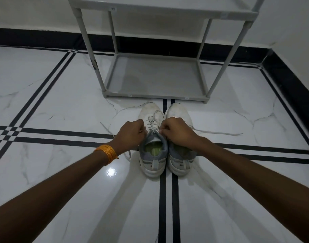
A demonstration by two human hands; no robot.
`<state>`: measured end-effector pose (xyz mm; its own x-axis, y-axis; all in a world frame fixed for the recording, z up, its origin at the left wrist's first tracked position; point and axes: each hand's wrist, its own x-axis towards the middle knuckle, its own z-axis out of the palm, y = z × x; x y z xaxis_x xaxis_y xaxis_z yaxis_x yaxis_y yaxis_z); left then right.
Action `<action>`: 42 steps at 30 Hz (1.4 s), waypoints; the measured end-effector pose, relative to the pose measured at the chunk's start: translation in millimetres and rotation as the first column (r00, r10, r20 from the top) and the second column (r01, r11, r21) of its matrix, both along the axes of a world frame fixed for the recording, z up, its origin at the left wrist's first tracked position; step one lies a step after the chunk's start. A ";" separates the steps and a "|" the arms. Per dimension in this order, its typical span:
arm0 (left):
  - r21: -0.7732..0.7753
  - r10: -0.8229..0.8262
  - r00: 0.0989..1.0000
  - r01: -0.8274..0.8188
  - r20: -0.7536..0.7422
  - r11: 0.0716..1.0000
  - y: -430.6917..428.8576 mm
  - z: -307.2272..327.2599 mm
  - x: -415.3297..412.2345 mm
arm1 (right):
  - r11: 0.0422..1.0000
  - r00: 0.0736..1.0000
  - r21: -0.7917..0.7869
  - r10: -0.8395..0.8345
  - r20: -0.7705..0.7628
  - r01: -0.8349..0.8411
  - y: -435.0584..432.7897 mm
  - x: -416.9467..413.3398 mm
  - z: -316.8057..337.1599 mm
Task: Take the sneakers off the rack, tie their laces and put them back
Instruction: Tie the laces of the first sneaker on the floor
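- White marble-look floor [62,95] with black inlaid stripes fills the view; a black skirting band [36,38] runs along the foot of the white wall.
- A grey rack [155,78] stands against that wall, its bottom shelf bare and low to the floor, an upper shelf partly cut off at the top edge.
- Two sneakers sit side by side on the floor just in front of the rack, toes pointing at it, heels toward the person, touching each other along their inner sides.
- The left sneaker [153,155] is white at the toe with a grey collar and a yellow-green insole showing; its laces [152,121] are criss-crossed but loose at the top.
- The right sneaker [179,160] matches it; its opening is partly hidden under the right hand.
- The left hand [131,133] is curled closed beside the left sneaker's tongue, fingers pinched on a lace end that trails off to the left across the floor [106,128].
- The right hand [176,131] is likewise closed, fingertips pinched on lace at the top of the left sneaker's lacing.
- Another loose lace [218,132] lies stretched out on the floor to the right of the right sneaker.
- An orange thread band [107,153] wraps the left wrist.
- Both forearms are bare and reach in from the lower corners.
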<state>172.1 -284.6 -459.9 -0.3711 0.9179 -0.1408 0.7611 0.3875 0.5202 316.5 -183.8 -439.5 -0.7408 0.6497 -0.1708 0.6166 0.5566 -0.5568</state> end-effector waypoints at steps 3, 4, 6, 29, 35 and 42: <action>0.033 0.141 0.958 -0.154 0.250 0.987 -0.4 -2.5 2.4 | 0.988 0.985 -0.080 -0.143 -0.097 0.135 -2.2 2.2 -3.5; 0.053 0.201 0.907 -0.237 0.370 0.970 -0.9 -2.7 4.1 | 0.978 0.973 -0.104 -0.195 -0.126 0.183 -3.3 2.6 -4.4; 0.061 0.261 0.808 -0.343 0.529 0.937 -1.7 -1.8 8.5 | 0.961 0.953 -0.129 -0.264 -0.151 0.246 -6.3 1.9 -6.3; 0.199 -0.361 0.926 0.336 0.105 0.920 -3.2 82.7 1.2 | 0.998 0.992 -0.060 -0.037 -0.117 0.030 38.7 14.3 87.0; -0.059 -0.524 0.572 0.638 -0.631 0.768 22.2 88.7 27.9 | 0.952 0.948 0.203 0.267 -0.176 -0.231 24.2 -5.7 110.8; 0.038 -0.202 0.948 0.199 0.246 0.979 33.4 117.7 10.5 | 0.967 0.962 0.249 0.111 -0.248 -0.048 26.6 9.1 89.4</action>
<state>182.6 -251.2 -342.2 -0.1343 0.9720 -0.1931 0.6694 0.2326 0.7055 325.6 -157.2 -350.1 -0.7895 0.5850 0.1857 0.4179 0.7339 -0.5355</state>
